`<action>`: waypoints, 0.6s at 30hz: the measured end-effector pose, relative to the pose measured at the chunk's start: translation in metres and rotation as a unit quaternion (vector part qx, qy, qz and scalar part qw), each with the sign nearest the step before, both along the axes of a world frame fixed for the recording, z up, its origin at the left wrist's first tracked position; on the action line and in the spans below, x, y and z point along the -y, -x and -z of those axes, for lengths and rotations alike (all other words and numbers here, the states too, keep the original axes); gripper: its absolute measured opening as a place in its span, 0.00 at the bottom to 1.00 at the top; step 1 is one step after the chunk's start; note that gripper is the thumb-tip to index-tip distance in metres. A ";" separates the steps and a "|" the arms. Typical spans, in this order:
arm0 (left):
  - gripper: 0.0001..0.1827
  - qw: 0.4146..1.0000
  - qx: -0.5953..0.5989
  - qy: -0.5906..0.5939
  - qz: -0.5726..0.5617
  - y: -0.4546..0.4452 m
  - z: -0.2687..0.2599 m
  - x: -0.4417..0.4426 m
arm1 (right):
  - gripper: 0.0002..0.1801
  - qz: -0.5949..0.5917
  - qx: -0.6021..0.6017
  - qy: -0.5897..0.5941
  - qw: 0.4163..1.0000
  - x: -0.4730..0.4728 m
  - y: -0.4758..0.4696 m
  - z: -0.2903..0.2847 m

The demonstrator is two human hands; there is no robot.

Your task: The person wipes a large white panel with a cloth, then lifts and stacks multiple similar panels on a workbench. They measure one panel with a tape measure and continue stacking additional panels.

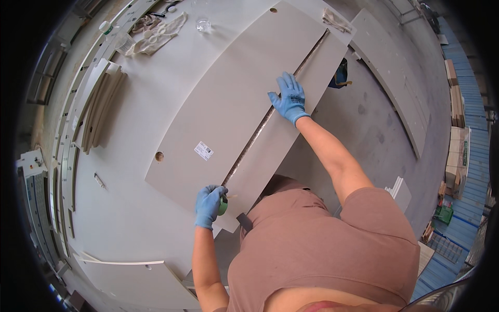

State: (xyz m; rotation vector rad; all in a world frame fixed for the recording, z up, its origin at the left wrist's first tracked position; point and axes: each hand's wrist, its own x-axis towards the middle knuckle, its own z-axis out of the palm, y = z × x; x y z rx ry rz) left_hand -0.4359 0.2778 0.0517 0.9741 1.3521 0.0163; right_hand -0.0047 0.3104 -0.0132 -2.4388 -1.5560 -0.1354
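Observation:
A large pale grey board with one curved edge lies before me, a dark groove running along its length. My right hand, in a blue work glove, rests on the board across the groove, fingers spread and holding nothing. At the groove's near left end, my left hand, gloved alike, is closed around a small green and black tool, which looks like a tape measure; the fingers hide part of it. A white printed label sticks to the board, and a round hole is near its left corner.
Stacked grey boards, a plastic bottle, a cloth and a marker-like tube lie left on the light worktop. A folded glove lies at the far end. Another panel stands right.

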 end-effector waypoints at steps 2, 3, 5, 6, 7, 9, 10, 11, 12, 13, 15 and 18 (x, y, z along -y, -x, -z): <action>0.12 1.000 -0.003 -0.009 0.006 -0.004 0.001 -0.001 | 0.38 0.003 0.016 -0.002 1.000 0.002 -0.005 0.010; 0.12 1.000 0.015 0.002 -0.003 -0.005 0.003 -0.001 | 0.38 0.009 0.020 -0.013 1.000 0.003 -0.009 0.017; 0.13 0.999 0.017 0.020 -0.020 -0.005 0.006 -0.001 | 0.38 0.015 0.018 -0.030 0.999 0.003 -0.015 0.031; 0.12 1.000 0.022 -0.008 0.003 -0.003 0.008 0.001 | 0.40 0.011 0.011 -0.018 1.000 0.005 -0.017 0.039; 0.12 0.999 -0.006 -0.041 0.034 0.001 0.010 0.003 | 0.39 -0.005 0.018 0.012 1.000 0.008 -0.021 0.045; 0.12 1.000 0.016 0.002 0.020 0.010 0.019 0.006 | 0.41 -0.006 0.066 0.053 0.996 0.012 -0.022 0.058; 0.12 0.999 0.021 0.029 0.007 0.021 0.023 0.009 | 0.42 -0.021 0.066 0.021 0.997 0.014 -0.024 0.063; 0.12 0.999 0.028 0.041 -0.002 0.032 0.027 0.012 | 0.42 -0.030 0.087 0.004 0.996 0.014 -0.025 0.066; 0.12 0.998 0.045 0.041 -0.010 0.048 0.029 0.018 | 0.42 -0.021 0.102 0.021 0.994 0.014 -0.026 0.069; 0.12 0.998 0.019 0.063 -0.014 0.067 0.030 0.024 | 0.42 -0.035 0.099 -0.002 0.994 0.015 -0.027 0.071; 0.12 0.997 -0.009 0.080 -0.022 0.111 0.034 0.035 | 0.41 -0.042 0.089 -0.016 0.995 0.014 -0.028 0.072; 0.12 0.996 -0.027 0.066 -0.056 0.165 0.041 0.059 | 0.41 -0.050 0.083 -0.021 0.995 0.013 -0.029 0.072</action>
